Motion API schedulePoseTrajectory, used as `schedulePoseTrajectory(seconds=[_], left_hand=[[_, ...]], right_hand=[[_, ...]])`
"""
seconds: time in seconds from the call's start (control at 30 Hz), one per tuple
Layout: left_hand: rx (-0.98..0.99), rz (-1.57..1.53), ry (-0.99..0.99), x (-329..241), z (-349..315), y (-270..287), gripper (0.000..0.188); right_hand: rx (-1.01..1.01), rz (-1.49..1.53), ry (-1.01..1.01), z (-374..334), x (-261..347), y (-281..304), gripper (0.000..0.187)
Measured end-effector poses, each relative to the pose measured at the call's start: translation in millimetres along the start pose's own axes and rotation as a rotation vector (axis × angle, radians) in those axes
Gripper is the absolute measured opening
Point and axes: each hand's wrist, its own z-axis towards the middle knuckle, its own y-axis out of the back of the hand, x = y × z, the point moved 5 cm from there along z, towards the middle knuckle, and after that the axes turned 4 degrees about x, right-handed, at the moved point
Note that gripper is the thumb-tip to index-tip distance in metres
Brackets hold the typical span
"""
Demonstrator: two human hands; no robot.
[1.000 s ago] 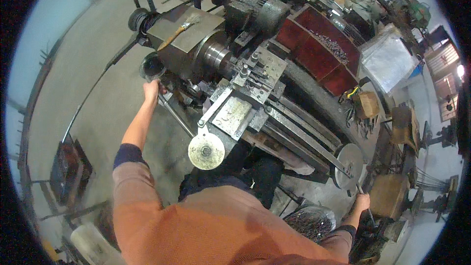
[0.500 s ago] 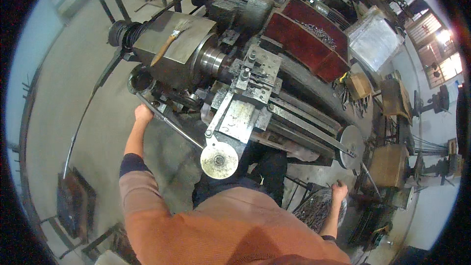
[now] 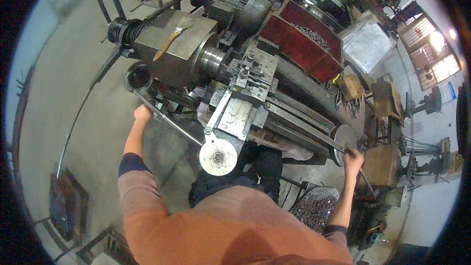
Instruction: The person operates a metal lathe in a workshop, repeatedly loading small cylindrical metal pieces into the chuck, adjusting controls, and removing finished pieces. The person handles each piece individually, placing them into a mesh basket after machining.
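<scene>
Here — left hand (image 3: 143, 113) on lever (image 3: 167, 119).

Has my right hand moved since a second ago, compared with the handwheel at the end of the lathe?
Yes. The right hand was low, beside the bin of metal shavings; it has risen to the round handwheel and now rests at its rim.

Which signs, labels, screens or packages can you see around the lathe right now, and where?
Wall poster: far right wall below the bright window, rectangular, white and blue.
Small sign: right edge near the stands, yellow with a dark mark.
No screens or packages can be made out; nothing of the kind shows on the lathe itself.
</scene>
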Motion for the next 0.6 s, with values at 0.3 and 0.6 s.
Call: schedulePoseTrajectory(seconds=[0.3, 0.6], left_hand=[[-0.258, -0.145, -0.067, 17, -70, 182, 0.031], [-0.473, 0.109, 0.396, 181, -165, 234, 0.04]], right_hand=[[0.079, 0.363, 0.883, 97, 341, -30, 0.036], [0.402, -0.064, 0.902, 90, 482, -148, 0.025]])
